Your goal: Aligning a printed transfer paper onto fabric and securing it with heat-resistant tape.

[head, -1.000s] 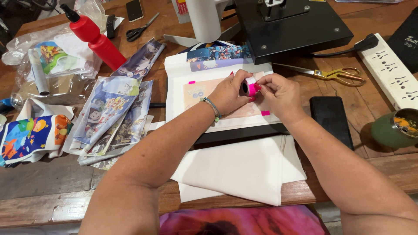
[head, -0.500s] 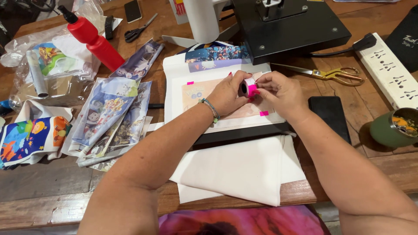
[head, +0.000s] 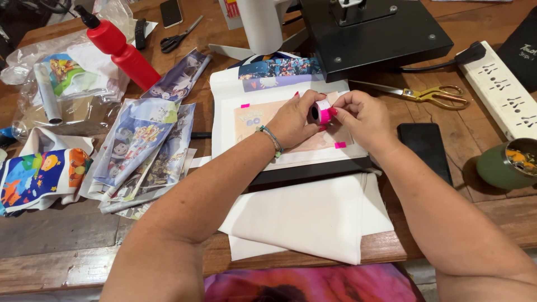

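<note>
A worn wooden desk (head: pixel 67 235) fills the view, crowded with craft supplies. At its middle lies a white sheet (head: pixel 224 106) carrying a pale printed picture (head: pixel 254 120), fixed at the corners with small pink tabs (head: pixel 340 145). Above the picture, the left hand (head: pixel 291 120) and the right hand (head: pixel 361 114) meet around a small roll of pink tape (head: pixel 323 111). The left fingers (head: pixel 306 102) curl around the roll and pinch it by its sides; the right fingers (head: pixel 335 109) are pressed together at the roll's edge, apparently nipping the loose end.

The roll looks light and stiff enough to keep its shape, best gripped across its flat sides so it can turn. The tape itself is likely thin, floppy and sticky, apt to fold on itself, so only the very tip should be held. Folded white cloth (head: pixel 313 218) lies nearer the body; gold scissors (head: pixel 430 94), a dark phone (head: pixel 425 148), a red bottle (head: pixel 120 50) and a black press (head: pixel 375 33) sit around.
</note>
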